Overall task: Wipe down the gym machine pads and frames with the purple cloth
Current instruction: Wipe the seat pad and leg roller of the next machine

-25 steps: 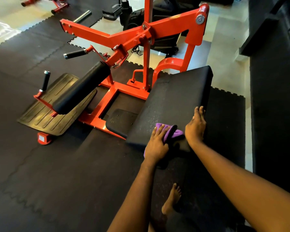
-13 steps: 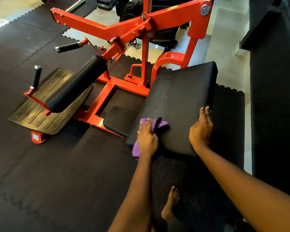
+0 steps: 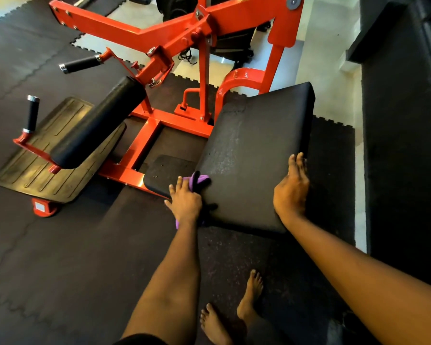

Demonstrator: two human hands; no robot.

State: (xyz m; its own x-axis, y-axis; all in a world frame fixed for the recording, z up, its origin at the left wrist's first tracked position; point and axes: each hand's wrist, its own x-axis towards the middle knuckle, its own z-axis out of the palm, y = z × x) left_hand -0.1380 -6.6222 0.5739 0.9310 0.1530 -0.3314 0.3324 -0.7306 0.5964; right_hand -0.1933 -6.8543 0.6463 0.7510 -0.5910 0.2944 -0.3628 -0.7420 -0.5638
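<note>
While the left hand point(image 3: 186, 201) presses the purple cloth point(image 3: 200, 181) against the near left edge of the big black pad point(image 3: 254, 155), the right hand point(image 3: 291, 192) lies flat along the pad's right edge. Its fingers are straight and together, pointing away, and it seems to be bracing the pad. The left hand's fingers are spread over the cloth rather than wrapped round it. A bunched end of cloth pokes out past the fingertips and a scrap of purple shows under the wrist.

The cloth sits right at the left corner, where the big pad overlaps a smaller black pad point(image 3: 168, 170) lower down. The big pad's long axis runs from near to far, leaning a little to the right, so most of its top lies ahead of the cloth and to the right. Of the 2 hands, the left is the closer to the small pad and to the red frame point(image 3: 147, 143) beyond it. The long roller pad point(image 3: 97, 125) and the ribbed footplate point(image 3: 35, 168) are well apart, further left.

My guess is that the side of the big pad is being wiped. The likely next stroke would run far along that edge or drop onto the small pad.

2 bare feet point(image 3: 215, 324) stand on the dark floor mat point(image 3: 72, 257) near the pad.
</note>
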